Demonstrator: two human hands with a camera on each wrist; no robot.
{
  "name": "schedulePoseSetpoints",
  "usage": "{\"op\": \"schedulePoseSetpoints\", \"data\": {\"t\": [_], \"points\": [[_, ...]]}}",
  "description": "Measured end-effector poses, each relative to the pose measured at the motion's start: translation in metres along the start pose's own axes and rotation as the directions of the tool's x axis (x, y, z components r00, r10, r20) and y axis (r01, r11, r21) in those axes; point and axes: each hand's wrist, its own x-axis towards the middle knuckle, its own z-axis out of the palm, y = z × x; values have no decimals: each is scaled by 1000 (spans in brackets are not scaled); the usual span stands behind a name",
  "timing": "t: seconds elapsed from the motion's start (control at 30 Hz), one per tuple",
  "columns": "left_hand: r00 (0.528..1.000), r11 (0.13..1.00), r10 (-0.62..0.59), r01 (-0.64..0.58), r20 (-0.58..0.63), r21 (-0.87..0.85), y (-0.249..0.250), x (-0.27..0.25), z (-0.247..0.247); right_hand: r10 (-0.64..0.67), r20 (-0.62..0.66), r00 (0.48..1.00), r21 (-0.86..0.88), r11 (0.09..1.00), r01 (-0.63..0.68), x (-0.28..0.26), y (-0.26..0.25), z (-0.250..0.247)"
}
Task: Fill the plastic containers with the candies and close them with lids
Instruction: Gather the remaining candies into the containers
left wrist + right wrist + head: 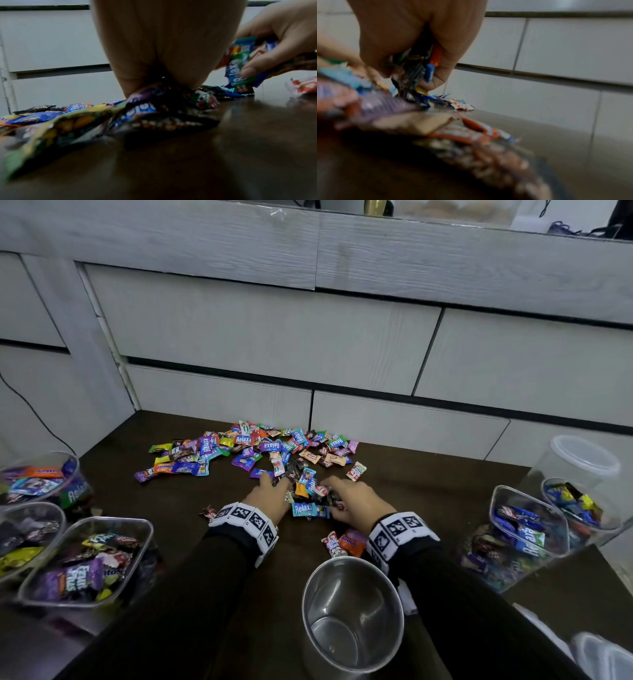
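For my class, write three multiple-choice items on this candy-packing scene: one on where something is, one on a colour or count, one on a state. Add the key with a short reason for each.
1. Where does the empty container stand?
A. Behind the candy pile
B. Nearest the person, by the right forearm
C. On the cabinet top

2. What colour is the table?
A. White
B. Dark brown
C. Green

3. What is the right hand doing?
A. Gripping a bunch of candies
B. Lying flat and empty
C. Pressing a lid down

Key: 1 B, the head view shows it at the near edge beside the right sleeve. 2 B, the bare surface around the pile is dark brown. 3 A, both wrist views show its fingers curled round wrappers.
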Motion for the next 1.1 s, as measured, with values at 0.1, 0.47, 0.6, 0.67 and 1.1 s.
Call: {"op": "schedulePoseSetpoints", "data": {"t": [0.1,0.47,0.6,0.67,1.1], "points": [[999,999,2,-4,-41,-35,-6,-1,-6,78,-128,989,205,978,-51,-13,7,-7],[954,934,-102,-6,-282,-358,0,-33,-35,114,-234,965,284,958,-44,-47,17,-24],[931,870,-84,-105,-354,-482,16,-46,-56,94,-319,943,310,951,10,-64,10,-39],[937,881,-35,-135,-347,-453,24,-50,-65,89,-321,943,300,954,12,-72,6,-45],[996,963,-13,-12,-90,-270,28,-75,-29,104,-292,951,267,963,-23,-102,-9,-35]]}}
